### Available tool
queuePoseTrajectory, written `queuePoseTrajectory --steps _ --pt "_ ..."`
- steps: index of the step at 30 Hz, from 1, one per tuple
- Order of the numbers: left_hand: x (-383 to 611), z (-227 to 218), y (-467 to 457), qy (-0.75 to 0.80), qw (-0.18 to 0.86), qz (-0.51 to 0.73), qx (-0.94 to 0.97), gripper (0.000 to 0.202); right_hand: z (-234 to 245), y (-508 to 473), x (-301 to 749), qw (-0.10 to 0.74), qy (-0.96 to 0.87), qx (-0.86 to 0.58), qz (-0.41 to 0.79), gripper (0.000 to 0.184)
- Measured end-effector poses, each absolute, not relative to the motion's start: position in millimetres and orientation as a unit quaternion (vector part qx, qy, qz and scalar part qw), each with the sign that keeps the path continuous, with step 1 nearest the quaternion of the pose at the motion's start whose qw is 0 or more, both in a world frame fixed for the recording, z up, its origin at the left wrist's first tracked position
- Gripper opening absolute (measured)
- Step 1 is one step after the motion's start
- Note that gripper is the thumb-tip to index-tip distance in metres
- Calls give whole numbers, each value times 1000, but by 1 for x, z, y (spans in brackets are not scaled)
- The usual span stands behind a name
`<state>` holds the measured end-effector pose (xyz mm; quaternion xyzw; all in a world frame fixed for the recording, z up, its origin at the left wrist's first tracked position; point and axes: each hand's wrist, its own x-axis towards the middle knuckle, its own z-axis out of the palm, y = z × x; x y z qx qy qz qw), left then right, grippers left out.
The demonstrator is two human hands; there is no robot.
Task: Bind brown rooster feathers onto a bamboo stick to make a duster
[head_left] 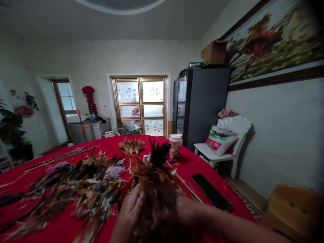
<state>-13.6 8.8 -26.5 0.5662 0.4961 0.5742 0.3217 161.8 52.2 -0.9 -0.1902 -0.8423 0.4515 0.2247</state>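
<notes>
Left hand (pixel 130 204) and right hand (pixel 186 207) flank brown feather bundle (pixel 152 173) at near side of red-covered table (pixel 207 168); blur, cannot tell whether pinching. Loose feathers (pixel 95 194) lie left; pink cup (pixel 175 148) stands beyond.

Room dim; brightest light reaches you through the glazed door (pixel 140 106). Your right hand (pixel 184 206) is blurred; upper-right corner vignetted.

Pink lidded cup (pixel 175 148), white chair (pixel 242 127) bearing a bag (pixel 219 141), cardboard box (pixel 214 54) atop dark cabinet (pixel 208 101), framed horse painting (pixel 263 45)
</notes>
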Motion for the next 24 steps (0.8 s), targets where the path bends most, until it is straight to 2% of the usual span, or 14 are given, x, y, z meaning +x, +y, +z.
queuePoseTrajectory --steps 4,7,10,12,16,18,20,22,24 --pt "-14 -22 3 478 405 599 499 45 -16 38 161 179 -731 -202 627 11" --pt "-17 -22 1 464 483 605 430 41 -23 42 168 163 -625 -209 734 36" --pt "-18 -24 3 458 533 587 402 46 -25 52 179 243 -538 -196 783 56" --pt "-17 -27 4 462 545 582 387 48 -25 60 184 293 -506 -193 788 53" --pt "-16 -34 7 489 542 589 347 45 -29 76 188 411 -411 -249 775 27" --pt "-16 -40 10 480 544 598 341 44 -29 81 187 456 -389 -262 757 26" --pt "-16 -44 14 452 544 609 360 43 -24 79 187 441 -423 -229 758 35" --pt "-17 -46 17 443 522 612 396 45 -13 72 187 378 -491 -194 761 44" --pt "-17 -44 17 456 502 602 422 47 2 64 191 327 -544 -195 747 40"
